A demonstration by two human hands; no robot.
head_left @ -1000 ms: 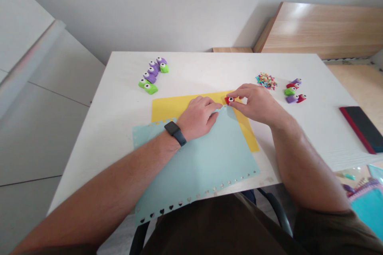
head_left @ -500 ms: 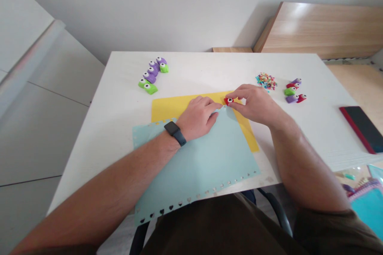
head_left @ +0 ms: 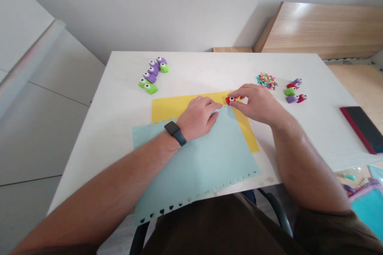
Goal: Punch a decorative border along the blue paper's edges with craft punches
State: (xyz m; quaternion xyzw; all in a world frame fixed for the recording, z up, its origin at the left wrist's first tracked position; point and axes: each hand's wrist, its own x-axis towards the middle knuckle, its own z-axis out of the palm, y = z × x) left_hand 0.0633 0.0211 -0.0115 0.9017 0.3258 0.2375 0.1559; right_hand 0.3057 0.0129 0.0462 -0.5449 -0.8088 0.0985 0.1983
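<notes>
Pinching red punch [head_left: 228, 101] | right hand [head_left: 257, 103] | left hand [head_left: 197, 118] palm-down (seemingly resting)

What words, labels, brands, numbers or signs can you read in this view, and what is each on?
No words, brands or numbers can be read.
Red punch in the right hand: a dark mark on top, too small to read.
Green and purple punches at left: dark marks, likewise too small.
Watch: dark screen, no text visible.
Blue sheet: heart-shaped holes at its near edge, no lettering.
</notes>
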